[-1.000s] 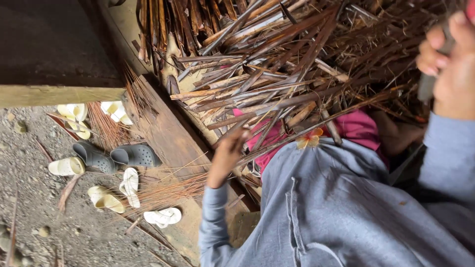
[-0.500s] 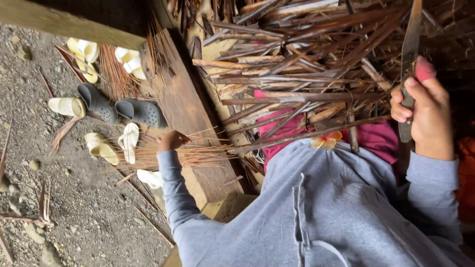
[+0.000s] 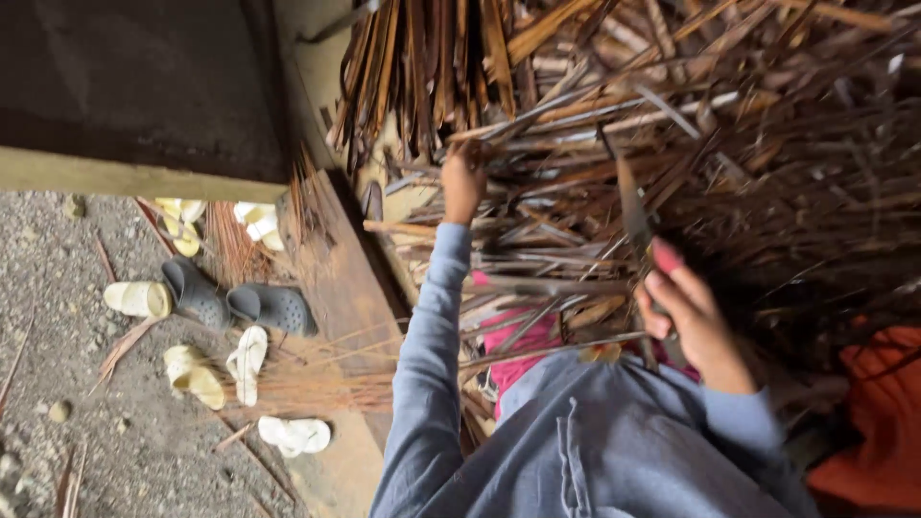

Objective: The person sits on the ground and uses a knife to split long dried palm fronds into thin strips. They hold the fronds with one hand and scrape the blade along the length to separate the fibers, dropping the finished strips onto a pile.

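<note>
A big heap of dry brown leaf strips and stalks (image 3: 729, 144) fills the upper right. My left hand (image 3: 464, 178) reaches out on a grey-blue sleeve and grips strips at the heap's left edge. My right hand (image 3: 689, 321) is closer to my body and is shut on a knife (image 3: 635, 209). The knife has a pink-red handle, and its long blade points up into the heap. A pink cloth (image 3: 513, 338) lies over my lap under loose stalks.
A wooden plank (image 3: 331, 278) runs along the heap's left side, with a bundle of thin reddish sticks (image 3: 307, 384) across it. Several pale slippers (image 3: 197, 374) and dark clogs (image 3: 235, 302) lie on the gravel at left. An orange cloth (image 3: 873, 412) lies at right.
My left hand has left the thin sticks on the plank and reached up into the heap. My right hand has come down and left with the knife.
</note>
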